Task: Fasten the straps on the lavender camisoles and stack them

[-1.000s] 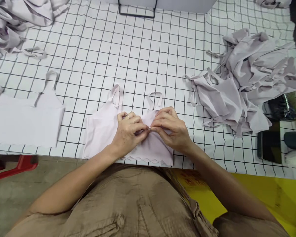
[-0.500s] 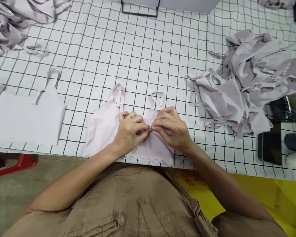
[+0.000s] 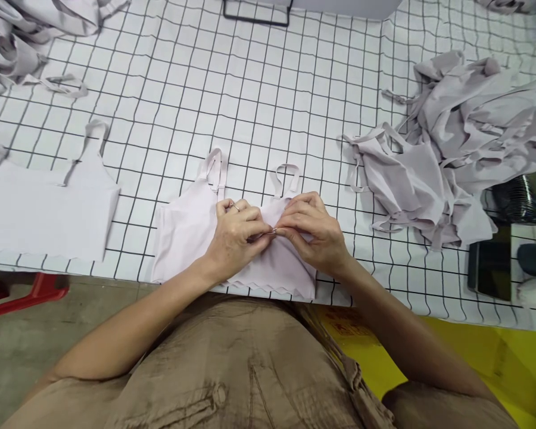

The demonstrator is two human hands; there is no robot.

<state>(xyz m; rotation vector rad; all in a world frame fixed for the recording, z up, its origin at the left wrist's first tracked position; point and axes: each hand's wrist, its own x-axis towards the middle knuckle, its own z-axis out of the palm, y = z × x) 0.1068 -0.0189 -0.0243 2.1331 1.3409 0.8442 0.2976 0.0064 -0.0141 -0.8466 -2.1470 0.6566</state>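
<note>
A pale pink bra (image 3: 183,229) lies flat at the table's front edge, its two strap loops pointing away from me. My left hand (image 3: 239,235), with a ring on one finger, rests over the middle of it, thumb and forefinger pinched together. From the other side my right hand (image 3: 315,232) pinches at the same spot, fingertips nearly touching the left ones. Between them is a thin bit of the bra's strap with a small glint; its exact shape is too small to tell. The fingers partly cover the right strap (image 3: 287,173) and the cup beneath.
Another pale bra (image 3: 44,214) is spread flat on the left. Heaps of similar bras lie at the right (image 3: 429,155) and far left (image 3: 67,18). A dark phone (image 3: 490,268) sits at the right front. A red stool (image 3: 44,289) stands below the left edge.
Both hands keep their pinch at the same place on the bra, with hardly any visible movement. The camera view has shifted slightly.
</note>
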